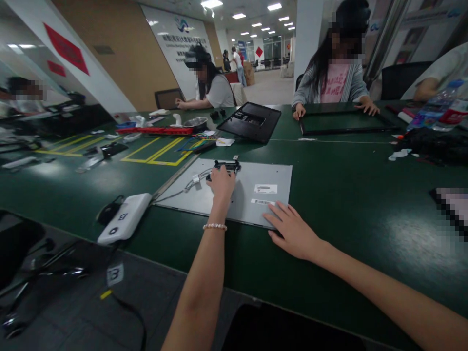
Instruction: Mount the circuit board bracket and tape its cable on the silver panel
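A flat grey metal display panel [248, 185] lies back side up on the green table, with white labels on its right half. Near its far edge sits a black bracket-like part [230, 165], and thin grey cables [190, 184] run from beside it to the left. My left hand [222, 183], with a beaded bracelet at the wrist, has its fingers curled over this black part; its fingertips are partly hidden. At the panel's near right corner, my right hand [292, 231] rests with fingers spread, touching the edge.
A white power bank [125, 218] lies left of the panel. Beyond it are a black plastic housing [252, 122], a red strip [157, 130] and a metal bowl [197, 123]. Across the table, a person holds a black frame [347, 130]. Bottles [438, 107] stand at right.
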`<state>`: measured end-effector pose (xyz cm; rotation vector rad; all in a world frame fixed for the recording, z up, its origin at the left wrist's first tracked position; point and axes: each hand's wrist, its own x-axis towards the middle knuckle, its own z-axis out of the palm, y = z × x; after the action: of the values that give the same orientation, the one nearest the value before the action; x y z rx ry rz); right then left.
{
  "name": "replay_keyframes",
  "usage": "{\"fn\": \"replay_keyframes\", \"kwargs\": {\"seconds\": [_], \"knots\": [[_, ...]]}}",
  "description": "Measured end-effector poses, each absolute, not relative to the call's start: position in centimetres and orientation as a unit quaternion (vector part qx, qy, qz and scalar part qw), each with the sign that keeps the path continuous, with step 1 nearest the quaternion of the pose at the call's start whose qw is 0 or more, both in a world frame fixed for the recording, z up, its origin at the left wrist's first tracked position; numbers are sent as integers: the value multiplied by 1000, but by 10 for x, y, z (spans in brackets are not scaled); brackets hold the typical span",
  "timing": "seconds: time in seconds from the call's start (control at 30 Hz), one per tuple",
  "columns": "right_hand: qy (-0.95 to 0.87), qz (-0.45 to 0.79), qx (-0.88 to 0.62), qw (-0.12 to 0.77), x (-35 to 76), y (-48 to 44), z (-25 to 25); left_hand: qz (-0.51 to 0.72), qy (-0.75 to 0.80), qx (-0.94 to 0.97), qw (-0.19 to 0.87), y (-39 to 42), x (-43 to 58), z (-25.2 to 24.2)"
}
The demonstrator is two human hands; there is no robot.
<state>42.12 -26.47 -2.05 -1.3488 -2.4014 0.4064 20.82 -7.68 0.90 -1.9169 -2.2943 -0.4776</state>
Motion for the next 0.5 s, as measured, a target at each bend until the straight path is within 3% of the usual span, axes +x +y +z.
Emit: {"fn": "replay_keyframes", "kwargs": {"seconds": [0.17,0.4,0.5], "knots": [[-851,144,-474,174,423,-265,-20,-183,-765,-602,133,-77,181,22],[-852,142,-474,171,422,-265,-18,-44,-809,-583,66,-75,128,34],[-851,143,-476,169,423,-266,-19,-54,-812,-579,43,-78,122,48]]}}
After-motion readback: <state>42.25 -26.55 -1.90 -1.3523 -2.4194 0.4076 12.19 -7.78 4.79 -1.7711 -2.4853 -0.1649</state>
